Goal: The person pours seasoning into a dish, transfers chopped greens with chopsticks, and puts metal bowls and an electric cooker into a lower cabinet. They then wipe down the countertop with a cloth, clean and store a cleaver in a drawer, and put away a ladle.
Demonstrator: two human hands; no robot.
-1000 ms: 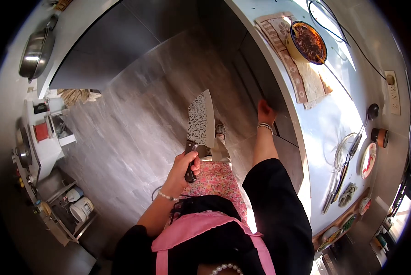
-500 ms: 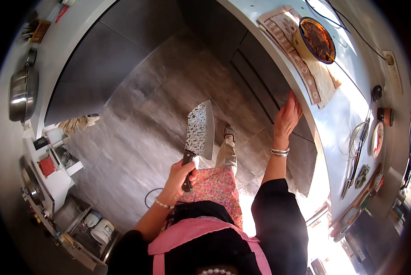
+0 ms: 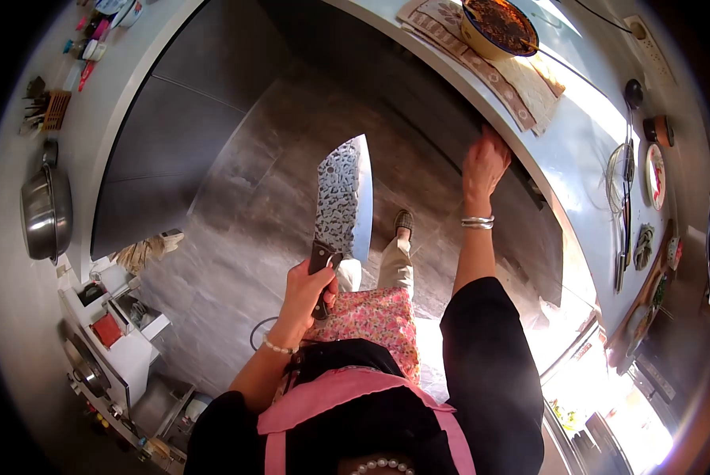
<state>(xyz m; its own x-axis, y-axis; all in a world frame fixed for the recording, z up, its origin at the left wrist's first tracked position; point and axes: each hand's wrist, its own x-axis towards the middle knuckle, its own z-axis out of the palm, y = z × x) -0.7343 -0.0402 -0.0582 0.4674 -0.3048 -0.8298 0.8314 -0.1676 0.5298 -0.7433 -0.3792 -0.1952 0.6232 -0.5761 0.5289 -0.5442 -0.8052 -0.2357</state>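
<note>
A cleaver (image 3: 341, 198) with a patterned dark-and-silver blade and a dark riveted handle points up and away, over the floor. My left hand (image 3: 309, 293) is closed around its handle. My right hand (image 3: 485, 166) is at the top edge of a dark drawer front (image 3: 426, 131), just below the right countertop. Its fingers look curled over that edge, with the tips in shadow. A pearl bracelet is on my left wrist and silver bangles are on my right.
On the right countertop (image 3: 577, 170) stand a pot of dark red food (image 3: 501, 28) on a folded cloth (image 3: 482, 71), a ladle (image 3: 632, 95), a whisk (image 3: 616, 178) and a plate (image 3: 656, 176). A steel basin (image 3: 46, 214) sits on the left counter.
The view has shifted, and the right counter's items sit higher in it. My right hand's fingers have gone from straight along the counter edge to curled at the drawer front. The cleaver remains held.
</note>
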